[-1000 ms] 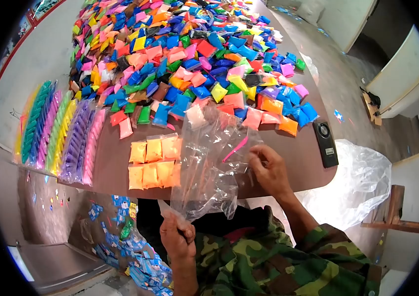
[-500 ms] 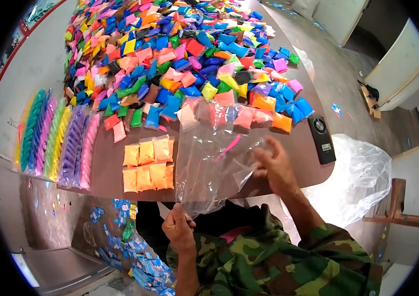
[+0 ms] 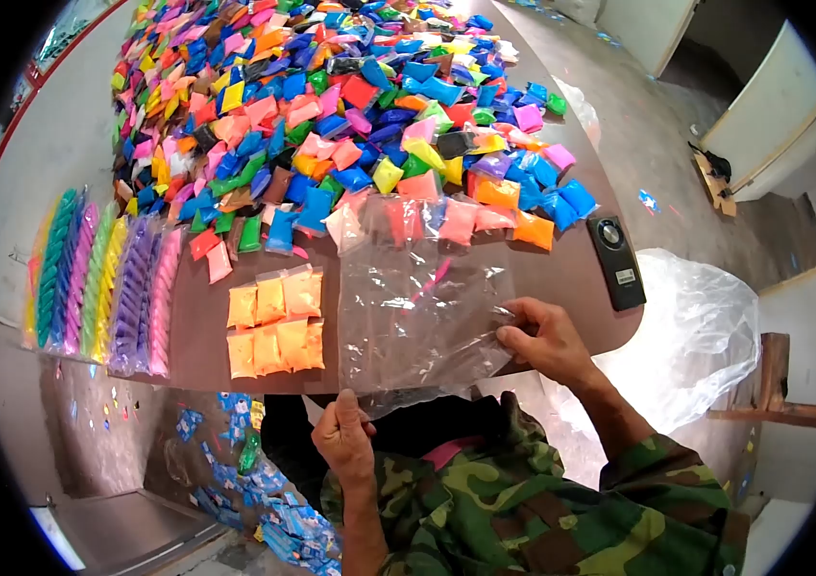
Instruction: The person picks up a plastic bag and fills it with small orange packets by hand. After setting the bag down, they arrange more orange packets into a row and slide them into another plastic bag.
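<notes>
A clear plastic bag (image 3: pixel 417 322) lies spread over the front of the brown table, its near end hanging past the edge. My left hand (image 3: pixel 345 437) pinches its near left corner. At the bag's right side, my right hand (image 3: pixel 547 338) grips the film between thumb and fingers. Left of the bag, orange packets (image 3: pixel 276 322) lie in two neat rows. Just beyond its far end are coral-pink packets (image 3: pixel 459 221), partly seen through the film. A thin pink strip (image 3: pixel 432 278) shows through the bag.
A large heap of colourful packets (image 3: pixel 331 106) covers the far table. Bagged twisted coloured strands (image 3: pixel 105 288) lie at the left edge. A black phone-like device (image 3: pixel 616 264) sits at the right edge. Blue wrappers (image 3: pixel 278 514) and a big clear plastic sheet (image 3: pixel 686 322) are on the floor.
My right hand has closed on the bag's right side, where it was apart and blurred before. The bag now lies flatter and wider. The whole view has shifted slightly.
</notes>
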The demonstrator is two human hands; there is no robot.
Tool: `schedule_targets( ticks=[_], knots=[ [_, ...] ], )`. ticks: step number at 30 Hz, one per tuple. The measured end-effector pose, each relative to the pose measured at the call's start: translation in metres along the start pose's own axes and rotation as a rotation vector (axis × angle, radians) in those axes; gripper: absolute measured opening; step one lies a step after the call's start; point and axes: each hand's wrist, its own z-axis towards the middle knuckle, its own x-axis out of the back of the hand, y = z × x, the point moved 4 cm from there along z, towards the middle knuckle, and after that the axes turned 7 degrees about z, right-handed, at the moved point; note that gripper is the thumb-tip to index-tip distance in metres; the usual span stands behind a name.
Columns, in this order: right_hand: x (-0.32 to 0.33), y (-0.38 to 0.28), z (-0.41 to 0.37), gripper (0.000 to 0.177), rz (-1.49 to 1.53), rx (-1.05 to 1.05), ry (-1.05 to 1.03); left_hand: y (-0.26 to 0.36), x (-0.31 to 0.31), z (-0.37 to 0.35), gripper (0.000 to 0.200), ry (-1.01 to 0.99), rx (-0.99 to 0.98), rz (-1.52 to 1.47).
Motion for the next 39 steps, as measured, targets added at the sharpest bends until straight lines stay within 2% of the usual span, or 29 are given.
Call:
schedule_targets(
  ticks=[1, 4, 7, 11, 15, 18, 21, 22, 25, 28, 31, 34, 37, 39],
  knots=[
    [0.002, 0.0, -0.001, 0.045, 0.008, -0.005, 0.03, 0.002, -0.003, 0.001, 0.05, 0.013, -0.006, 0.003],
    [-0.007, 0.008, -0.011, 0.063, 0.279, -0.108, 0.096, 0.006, -0.003, 0.001, 0.052, 0.034, -0.045, 0.036],
    [-0.02, 0.006, -0.025, 0.08, 0.267, -0.123, 0.048, 0.005, -0.002, 0.001, 0.052, 0.016, -0.119, 0.07],
    [-0.027, 0.01, -0.032, 0.082, 0.299, -0.063, 0.047, 0.002, -0.006, 0.0, 0.051, 0.018, -0.123, 0.084],
    [-0.03, 0.008, -0.042, 0.064, 0.23, 0.173, 0.068, -0.003, -0.007, 0.002, 0.052, 0.019, -0.079, 0.039],
    [-0.024, 0.024, -0.035, 0.04, 0.106, 0.135, -0.056, -0.004, -0.007, 0.003, 0.051, 0.046, -0.021, 0.07],
    [-0.014, 0.026, -0.03, 0.023, 0.096, 0.123, -0.17, -0.007, -0.006, 0.006, 0.051, 0.033, 0.005, 0.035],
    [-0.011, 0.023, -0.03, 0.019, 0.096, 0.014, -0.203, -0.009, -0.005, 0.006, 0.051, 0.035, 0.008, 0.033],
    [-0.004, 0.02, -0.028, 0.017, 0.044, 0.008, -0.218, -0.013, -0.005, 0.007, 0.05, 0.034, 0.022, 0.02],
    [-0.008, 0.008, -0.031, 0.014, 0.026, 0.137, -0.197, -0.011, -0.007, 0.007, 0.05, 0.021, 0.035, 0.006],
    [-0.006, 0.006, -0.028, 0.014, -0.23, 0.335, -0.241, -0.016, -0.006, 0.008, 0.05, 0.023, 0.038, 0.006],
    [-0.002, 0.017, -0.026, 0.013, -0.096, 0.188, -0.273, -0.018, -0.003, 0.009, 0.05, 0.048, 0.055, 0.011],
    [0.012, 0.008, -0.035, 0.01, 0.087, 0.226, -0.323, -0.016, -0.002, 0.011, 0.051, 0.056, 0.053, 0.007],
    [0.02, 0.018, -0.04, 0.01, 0.082, 0.26, -0.336, -0.016, -0.005, 0.009, 0.051, 0.031, 0.044, -0.018]
  ],
)
